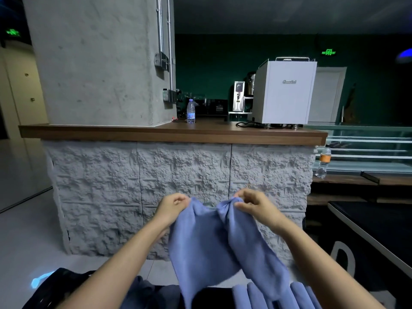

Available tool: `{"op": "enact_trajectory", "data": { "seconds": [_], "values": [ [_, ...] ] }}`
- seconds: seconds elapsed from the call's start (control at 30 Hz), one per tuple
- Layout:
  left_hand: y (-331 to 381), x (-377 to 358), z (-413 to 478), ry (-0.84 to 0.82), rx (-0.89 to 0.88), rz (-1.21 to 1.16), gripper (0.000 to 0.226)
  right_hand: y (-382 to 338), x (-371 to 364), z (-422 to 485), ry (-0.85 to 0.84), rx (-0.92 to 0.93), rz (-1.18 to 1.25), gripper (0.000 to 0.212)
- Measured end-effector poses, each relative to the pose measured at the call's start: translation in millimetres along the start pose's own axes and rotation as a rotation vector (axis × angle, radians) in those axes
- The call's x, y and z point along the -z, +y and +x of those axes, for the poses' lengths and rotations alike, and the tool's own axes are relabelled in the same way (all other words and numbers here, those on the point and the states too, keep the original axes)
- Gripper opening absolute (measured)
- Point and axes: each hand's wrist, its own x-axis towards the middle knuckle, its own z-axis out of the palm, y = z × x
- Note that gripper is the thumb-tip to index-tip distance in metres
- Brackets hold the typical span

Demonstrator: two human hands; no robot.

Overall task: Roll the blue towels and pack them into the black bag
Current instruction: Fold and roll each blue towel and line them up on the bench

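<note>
- The blue towel (207, 241) hangs in the air in front of the person. Its top edge is bunched at two points and sags between them, and the rest drapes downward.
- The left hand (172, 207) grips one bunched corner with curled fingers. The right hand (254, 204) pinches the other between thumb and fingertips.
- Just below, at the bottom edge, several rolled towels (296, 295) lie side by side, apparently finished.
- The dark shape at the bottom left looks like the black bag (60, 284); its opening cannot be made out.
- The step in hand seems to be spreading out a fresh towel, with rolling not yet begun.
- The next move likely calls for drawing the corners apart until the edge is taut, then folding or laying the towel flat so it rolls tightly.
- Beyond stands a stone-faced counter (156, 132) with a water bottle (191, 111) on it.
</note>
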Motion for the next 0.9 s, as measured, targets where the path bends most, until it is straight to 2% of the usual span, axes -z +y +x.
{"op": "enact_trajectory", "data": {
  "seconds": [0.13,0.2,0.33,0.4,0.5,0.6,0.67,0.77,0.9],
  "values": [
    [38,-32,1,-0.200,-0.202,0.129,0.017,-16,-19,4,-0.116,0.123,-0.148,0.012],
    [47,-40,0,-0.191,-0.229,0.101,0.013,-23,-26,5,-0.139,0.109,-0.087,0.008],
    [43,-22,-3,-0.191,-0.051,-0.008,0.001,-23,-25,7,0.041,0.074,-0.007,0.003],
    [33,-7,-7,-0.206,0.100,-0.035,0.011,-18,-22,6,0.120,0.037,0.031,0.003],
    [26,4,-14,-0.196,0.313,-0.396,0.006,-12,-26,5,0.194,0.022,0.047,0.009],
    [35,-2,-20,-0.136,0.333,-0.698,0.008,-13,-41,6,0.300,0.058,-0.047,0.017],
    [44,-15,-25,-0.066,0.258,-0.632,0.011,-17,-48,8,0.394,0.062,-0.056,0.023],
    [53,-39,-35,0.074,0.118,-0.451,0.008,-23,-52,8,0.450,0.023,0.066,0.022],
    [57,-52,-40,0.193,0.046,-0.465,0.005,-36,-55,-2,0.271,-0.083,0.574,0.008]
  ]
}}
